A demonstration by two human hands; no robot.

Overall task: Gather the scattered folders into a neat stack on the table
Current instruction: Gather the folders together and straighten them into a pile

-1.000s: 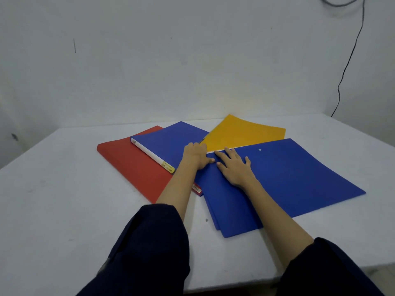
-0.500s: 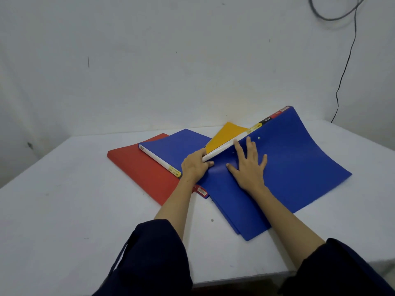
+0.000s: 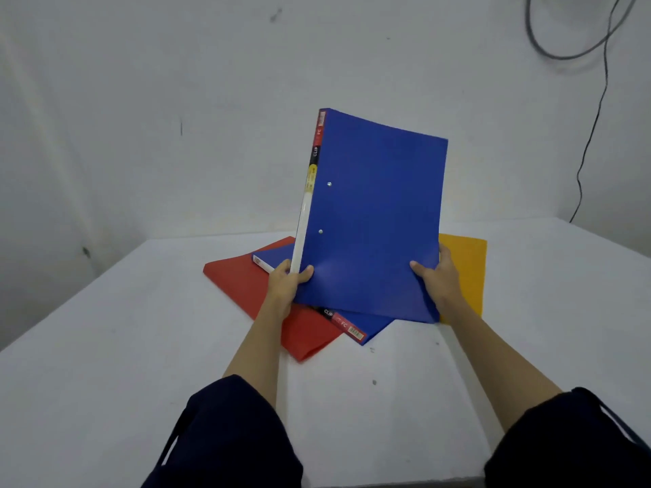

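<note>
A blue clip folder (image 3: 370, 213) stands nearly upright above the table, its white spine to the left. My left hand (image 3: 287, 281) grips its lower spine corner and my right hand (image 3: 438, 276) grips its lower right edge. Under it lie a red folder (image 3: 246, 287), a second blue folder (image 3: 366, 327) with a labelled spine, and a yellow folder (image 3: 468, 265) at the right. The raised folder hides most of the second blue one.
The white table (image 3: 105, 364) runs to a near edge at the bottom and meets a white wall behind. A black cable (image 3: 591, 135) hangs down the wall at the right. Dark sleeves cover both of my forearms near the camera.
The top blue folder lay flat under both palms, then its far side rose. Now both hands hold it upright off the pile, uncovering the yellow folder and the second blue one.
</note>
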